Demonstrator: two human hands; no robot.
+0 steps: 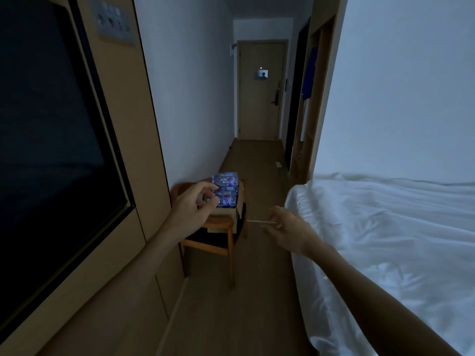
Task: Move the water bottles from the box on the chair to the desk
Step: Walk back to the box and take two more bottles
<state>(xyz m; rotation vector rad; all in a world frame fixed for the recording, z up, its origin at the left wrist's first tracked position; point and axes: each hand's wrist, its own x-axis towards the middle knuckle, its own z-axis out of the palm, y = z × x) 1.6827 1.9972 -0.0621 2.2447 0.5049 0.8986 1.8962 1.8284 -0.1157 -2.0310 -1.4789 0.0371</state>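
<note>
On chair (218, 242), box (226, 214) of bottles (226, 187) (orientation unclear).

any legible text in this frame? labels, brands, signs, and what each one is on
Nothing reads in full.
Water bottles in the box on the chair: pink and blue label lettering, too blurred to read.
Notice on the door: a dark figure shape, any text too small to read.
Wall switch panel: markings too blurred to read.
TV: dark, no text visible.

left hand (195, 205): raised, fingers loosely curled | right hand (289, 231): outstretched, fingers relaxed
</note>
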